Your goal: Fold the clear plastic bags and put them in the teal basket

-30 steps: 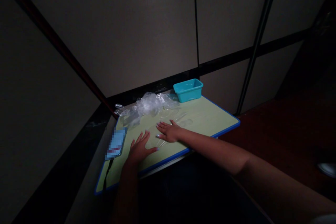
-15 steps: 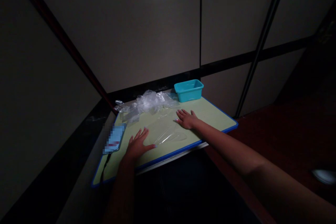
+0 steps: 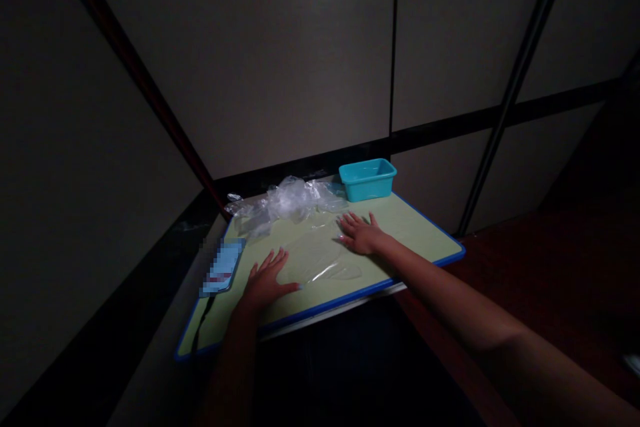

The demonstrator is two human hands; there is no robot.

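Observation:
A thin clear plastic bag [image 3: 323,260] lies spread flat on a pale yellow board with a blue rim [image 3: 430,240]. My left hand [image 3: 267,280] rests palm down at the bag's left side, fingers spread and thumb pointing at the plastic. On the other side my right hand [image 3: 363,235] lies flat with its fingers apart, at the bag's upper right edge. Behind the bag sits a crumpled heap of clear plastic bags [image 3: 295,200]. Neither hand grips anything.
A turquoise plastic basket [image 3: 369,183] stands at the back right of the board. Near the left edge lies a phone [image 3: 225,267] with a dark strap [image 3: 203,320]. Cabinet panels [image 3: 300,80] rise close behind, and dark reddish floor [image 3: 525,267] shows at right.
The view has shifted slightly, so everything appears a little further right and lower. Both hands stay spread flat beside the plastic bag; the bag looks nearly the same.

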